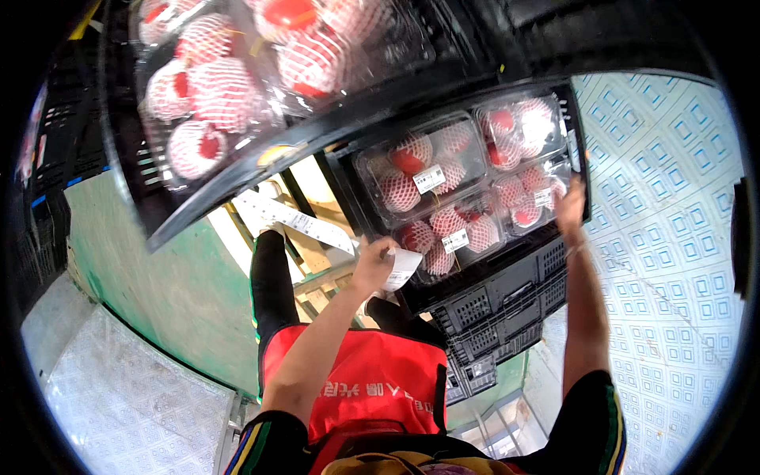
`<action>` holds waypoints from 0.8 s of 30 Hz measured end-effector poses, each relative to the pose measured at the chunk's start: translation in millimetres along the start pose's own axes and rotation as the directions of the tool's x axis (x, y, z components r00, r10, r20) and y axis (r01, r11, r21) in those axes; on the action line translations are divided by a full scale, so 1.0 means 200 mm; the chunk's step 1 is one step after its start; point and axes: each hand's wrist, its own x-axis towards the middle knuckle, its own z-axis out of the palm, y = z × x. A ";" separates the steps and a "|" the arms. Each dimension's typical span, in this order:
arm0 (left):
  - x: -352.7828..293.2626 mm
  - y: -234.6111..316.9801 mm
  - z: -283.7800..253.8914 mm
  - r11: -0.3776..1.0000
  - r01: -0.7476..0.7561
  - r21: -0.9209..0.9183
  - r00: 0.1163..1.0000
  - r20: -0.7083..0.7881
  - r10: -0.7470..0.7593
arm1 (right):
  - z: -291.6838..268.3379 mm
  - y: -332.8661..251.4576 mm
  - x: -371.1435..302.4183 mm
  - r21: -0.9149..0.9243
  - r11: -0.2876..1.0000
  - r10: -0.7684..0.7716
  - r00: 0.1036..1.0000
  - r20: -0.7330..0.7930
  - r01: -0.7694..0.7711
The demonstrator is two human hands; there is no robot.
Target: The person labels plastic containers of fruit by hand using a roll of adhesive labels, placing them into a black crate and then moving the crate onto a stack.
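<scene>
My left hand (374,265) is closed on a white strip of labels (305,226); the strip trails off to the left, and a loose end (404,267) curls out on the hand's right. At the right side of a black crate (455,297), my right hand (570,207) reaches with fingers stretched beside a clear plastic box (518,218). Several such boxes fill this crate, each with red fruit in pink-and-white foam nets. White labels show on three of them: the near-right box, the far-left box (408,194) and the near-left box (435,257).
Another black crate (198,207) with boxed fruit looms close at upper left, hiding part of the floor. More black crates (507,297) are stacked beneath the labelled one. A wooden pallet (313,253) lies by my feet. Patterned flooring (665,237) spreads at right, green floor (150,245) at left.
</scene>
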 end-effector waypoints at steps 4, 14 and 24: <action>-0.17 0.16 -0.23 0.961 -0.276 0.018 0.960 -0.040 0.277 | -0.18 -0.58 -0.61 0.235 0.969 -0.167 0.894 0.417 0.071; -1.37 1.60 -2.06 0.929 -0.358 0.098 0.617 -0.722 0.313 | -0.66 -2.39 -0.99 0.727 0.686 -0.603 0.579 0.549 0.025; -1.83 3.53 -2.85 0.509 -0.765 0.394 0.386 -0.353 0.853 | -1.49 -3.54 -0.42 0.872 0.342 -0.641 0.766 -0.056 0.350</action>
